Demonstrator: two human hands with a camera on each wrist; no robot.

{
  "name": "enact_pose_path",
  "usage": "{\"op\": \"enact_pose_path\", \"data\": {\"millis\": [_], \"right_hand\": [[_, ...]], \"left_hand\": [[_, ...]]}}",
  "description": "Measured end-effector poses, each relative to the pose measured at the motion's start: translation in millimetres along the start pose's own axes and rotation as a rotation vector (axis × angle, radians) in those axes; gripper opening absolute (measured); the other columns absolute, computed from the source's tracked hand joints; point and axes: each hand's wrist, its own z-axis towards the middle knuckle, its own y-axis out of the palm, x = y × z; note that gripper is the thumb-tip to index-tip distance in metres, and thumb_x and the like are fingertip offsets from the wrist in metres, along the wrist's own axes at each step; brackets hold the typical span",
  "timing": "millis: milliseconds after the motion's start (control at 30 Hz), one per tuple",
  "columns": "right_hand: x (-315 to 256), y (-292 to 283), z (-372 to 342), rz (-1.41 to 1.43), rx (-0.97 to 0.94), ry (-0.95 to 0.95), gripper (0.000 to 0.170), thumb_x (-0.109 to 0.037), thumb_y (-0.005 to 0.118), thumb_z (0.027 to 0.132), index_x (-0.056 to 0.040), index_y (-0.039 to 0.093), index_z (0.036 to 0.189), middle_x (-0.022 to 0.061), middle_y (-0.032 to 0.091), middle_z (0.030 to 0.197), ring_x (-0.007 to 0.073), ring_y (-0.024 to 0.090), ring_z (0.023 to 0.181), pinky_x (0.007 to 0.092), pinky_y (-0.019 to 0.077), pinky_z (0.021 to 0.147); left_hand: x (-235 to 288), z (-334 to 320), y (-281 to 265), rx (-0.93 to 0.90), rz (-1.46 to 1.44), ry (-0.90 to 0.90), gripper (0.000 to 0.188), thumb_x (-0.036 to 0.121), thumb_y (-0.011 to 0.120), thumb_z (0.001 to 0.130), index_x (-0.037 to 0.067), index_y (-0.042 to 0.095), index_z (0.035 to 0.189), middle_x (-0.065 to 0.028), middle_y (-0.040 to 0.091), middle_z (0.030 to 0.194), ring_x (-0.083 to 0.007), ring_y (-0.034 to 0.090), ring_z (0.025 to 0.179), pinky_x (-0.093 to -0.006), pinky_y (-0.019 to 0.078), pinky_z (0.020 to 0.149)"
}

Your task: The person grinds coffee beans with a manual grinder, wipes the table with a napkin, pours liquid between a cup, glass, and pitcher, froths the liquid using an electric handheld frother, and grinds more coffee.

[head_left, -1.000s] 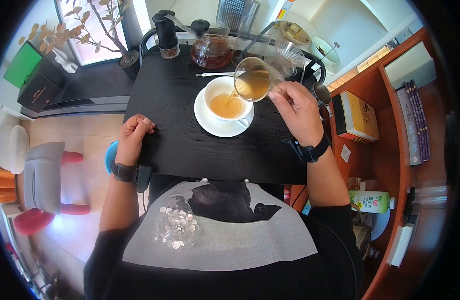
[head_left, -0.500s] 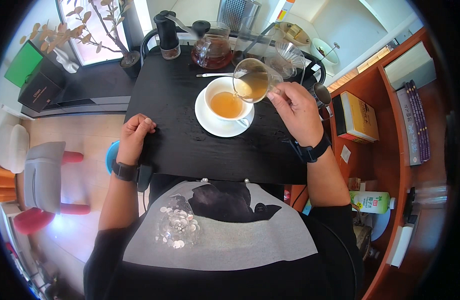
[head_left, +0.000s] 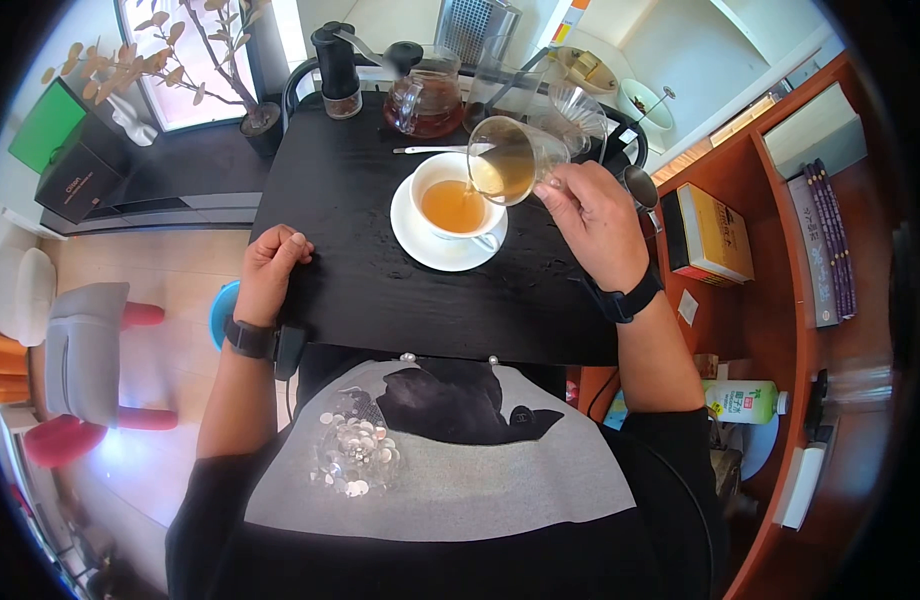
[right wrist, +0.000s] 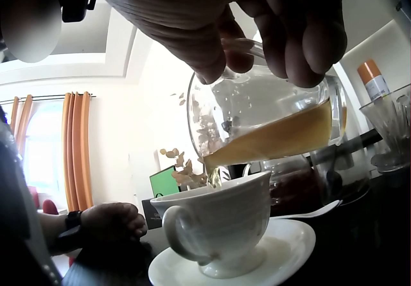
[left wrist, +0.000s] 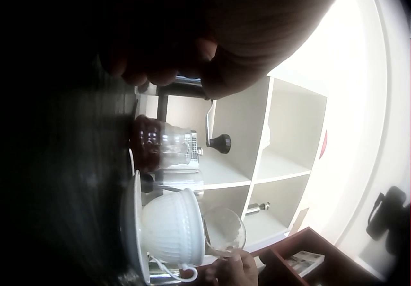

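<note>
My right hand (head_left: 597, 222) pinches the handle of a clear glass pitcher (right wrist: 257, 99), tilted over a white teacup (head_left: 435, 172). Amber liquid (right wrist: 276, 135) lies along the pitcher's lower side and runs from its lip into the cup, which holds the same amber liquid (head_left: 452, 207). Under the cup is a white saucer (head_left: 420, 250), and the cup's handle faces the near right. My left hand (head_left: 270, 268) rests at the table's left edge, fingers loosely curled, holding nothing. A white-handled spoon (head_left: 430, 149) lies behind the cup.
On the black table (head_left: 380, 310), a glass teapot (head_left: 423, 105) of dark red liquid stands behind the cup. Left of it is a hand grinder (head_left: 337, 75); to its right, a ribbed glass dripper (head_left: 570, 118). A metal jug (head_left: 637, 187) stands beyond my right hand, near a wooden shelf (head_left: 740, 160).
The liquid in the cup has risen a little and its surface looks calmer. The stream from the pitcher has become thinner. Both hands stay almost where they were.
</note>
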Motion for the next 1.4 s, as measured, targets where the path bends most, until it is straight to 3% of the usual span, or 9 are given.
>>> {"op": "enact_pose_path", "data": {"millis": [533, 967, 1167, 1267, 1333, 1367, 1400], "right_hand": [[-7.9, -7.5, 11.7, -0.252, -0.095, -0.218, 0.015, -0.017, 0.062, 0.078, -0.0063, 0.052, 0.08, 0.0113, 0.044, 0.071, 0.0283, 0.051, 0.067, 0.0374, 0.0422, 0.057], [-23.0, -13.1, 25.7, -0.458, -0.218, -0.417, 0.012, -0.011, 0.057, 0.076, -0.0071, 0.051, 0.086, 0.0111, 0.047, 0.078, 0.0274, 0.054, 0.074, 0.0359, 0.0463, 0.063], [-28.7, -14.8, 30.4, -0.514, -0.288, -0.396, 0.013, -0.012, 0.057, 0.076, -0.0073, 0.051, 0.086, 0.0112, 0.047, 0.079, 0.0269, 0.053, 0.074, 0.036, 0.046, 0.064], [-26.2, -15.3, 30.3, -0.404, -0.235, -0.347, 0.01, -0.014, 0.058, 0.078, -0.0071, 0.052, 0.083, 0.0102, 0.047, 0.074, 0.0277, 0.053, 0.069, 0.036, 0.0452, 0.062], [-17.4, -15.5, 25.6, -0.229, -0.141, -0.143, 0.012, -0.017, 0.058, 0.082, -0.0059, 0.054, 0.082, 0.009, 0.049, 0.069, 0.0238, 0.055, 0.067, 0.0334, 0.0447, 0.06], [-8.5, -14.6, 21.3, -0.231, -0.134, -0.138, 0.012, -0.017, 0.058, 0.082, -0.0059, 0.054, 0.082, 0.009, 0.049, 0.069, 0.0238, 0.055, 0.067, 0.0334, 0.0447, 0.06], [3.3, -12.9, 15.4, 0.005, -0.083, 0.067, 0.013, -0.018, 0.058, 0.084, -0.0055, 0.055, 0.084, 0.0072, 0.051, 0.068, 0.0199, 0.056, 0.065, 0.0304, 0.0451, 0.058]], "left_hand": [[-2.2, 0.3, -1.3, -0.013, -0.02, -0.008, 0.022, 0.012, 0.053, 0.087, 0.005, 0.049, 0.066, -0.0011, 0.052, 0.069, -0.0099, 0.05, 0.071, -0.0238, 0.0402, 0.07], [-2.2, 0.3, -1.5, -0.027, -0.028, 0.005, 0.021, 0.012, 0.053, 0.087, 0.004, 0.05, 0.067, -0.0017, 0.054, 0.07, -0.0093, 0.05, 0.07, -0.0232, 0.0403, 0.069], [1.3, -0.8, -1.0, -0.02, 0.006, -0.033, 0.022, 0.013, 0.052, 0.087, 0.004, 0.049, 0.067, -0.0012, 0.054, 0.069, -0.0086, 0.049, 0.07, -0.0225, 0.0394, 0.068], [0.0, -0.8, -1.6, -0.026, 0.002, -0.033, 0.022, 0.012, 0.052, 0.087, 0.004, 0.049, 0.067, -0.0015, 0.054, 0.069, -0.009, 0.049, 0.07, -0.0229, 0.0394, 0.069], [1.5, -1.0, -1.2, -0.033, 0.007, -0.023, 0.022, 0.012, 0.052, 0.086, 0.004, 0.048, 0.067, -0.0015, 0.053, 0.069, -0.0094, 0.049, 0.071, -0.0235, 0.0393, 0.07], [1.8, -1.0, -1.2, -0.04, 0.011, -0.019, 0.022, 0.012, 0.052, 0.086, 0.004, 0.048, 0.067, -0.0015, 0.053, 0.069, -0.0094, 0.049, 0.071, -0.0235, 0.0393, 0.07], [2.1, -1.3, -1.1, -0.04, 0.009, -0.018, 0.022, 0.012, 0.052, 0.086, 0.004, 0.048, 0.067, -0.0016, 0.053, 0.069, -0.0096, 0.049, 0.071, -0.0237, 0.0392, 0.071]]}}
